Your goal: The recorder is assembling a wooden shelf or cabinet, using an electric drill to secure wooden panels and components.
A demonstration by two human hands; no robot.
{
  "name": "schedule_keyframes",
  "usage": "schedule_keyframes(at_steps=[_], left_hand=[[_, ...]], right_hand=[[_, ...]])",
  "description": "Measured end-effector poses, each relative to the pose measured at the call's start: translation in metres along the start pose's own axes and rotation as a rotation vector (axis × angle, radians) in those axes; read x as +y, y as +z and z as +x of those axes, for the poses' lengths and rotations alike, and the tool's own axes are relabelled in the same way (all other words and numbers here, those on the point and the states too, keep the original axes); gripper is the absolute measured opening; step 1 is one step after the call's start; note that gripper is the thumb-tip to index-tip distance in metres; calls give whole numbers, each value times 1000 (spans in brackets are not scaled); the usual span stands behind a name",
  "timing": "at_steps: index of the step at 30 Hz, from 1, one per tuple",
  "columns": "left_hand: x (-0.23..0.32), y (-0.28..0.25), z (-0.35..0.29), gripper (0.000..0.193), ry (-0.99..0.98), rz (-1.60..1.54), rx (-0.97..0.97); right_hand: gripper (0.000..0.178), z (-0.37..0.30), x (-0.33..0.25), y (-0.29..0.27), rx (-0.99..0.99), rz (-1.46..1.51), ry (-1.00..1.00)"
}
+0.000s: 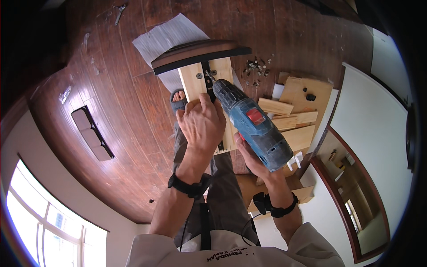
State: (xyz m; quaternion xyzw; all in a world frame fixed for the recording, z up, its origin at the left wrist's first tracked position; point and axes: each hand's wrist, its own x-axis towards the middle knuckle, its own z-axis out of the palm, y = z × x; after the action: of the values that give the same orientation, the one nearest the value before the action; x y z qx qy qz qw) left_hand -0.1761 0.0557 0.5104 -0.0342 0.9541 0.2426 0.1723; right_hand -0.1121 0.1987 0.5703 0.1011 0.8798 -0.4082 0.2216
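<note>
My right hand (251, 156) grips a blue and black cordless drill (260, 129) by its handle, with the fingers partly hidden behind its body. The drill's tip points at a black metal rail (206, 67) that runs along a pale wooden board (190, 82). A dark brown panel (200, 51) meets the board's far end. My left hand (202, 122) presses the rail against the board with bent fingers, its thumb hidden. Round metal fittings (199, 76) sit in the board beside the rail.
A grey sheet (167, 38) lies under the brown panel on the wooden floor. Small hardware (257, 66) is scattered to its right. Further right, wood pieces (296, 119) rest on cardboard (307, 91). A brown panel (92, 133) lies left, and a wrench (119, 14) far left.
</note>
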Motion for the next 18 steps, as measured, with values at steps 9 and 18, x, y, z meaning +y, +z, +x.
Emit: schedule_keyframes(at_steps=[9, 18], left_hand=[[0, 0, 0, 22, -4, -17, -54], [-5, 14, -7, 24, 41, 11, 75]], right_hand=[[17, -1, -1, 0, 41, -214, -57], [16, 22, -57, -21, 102, -368, -154]])
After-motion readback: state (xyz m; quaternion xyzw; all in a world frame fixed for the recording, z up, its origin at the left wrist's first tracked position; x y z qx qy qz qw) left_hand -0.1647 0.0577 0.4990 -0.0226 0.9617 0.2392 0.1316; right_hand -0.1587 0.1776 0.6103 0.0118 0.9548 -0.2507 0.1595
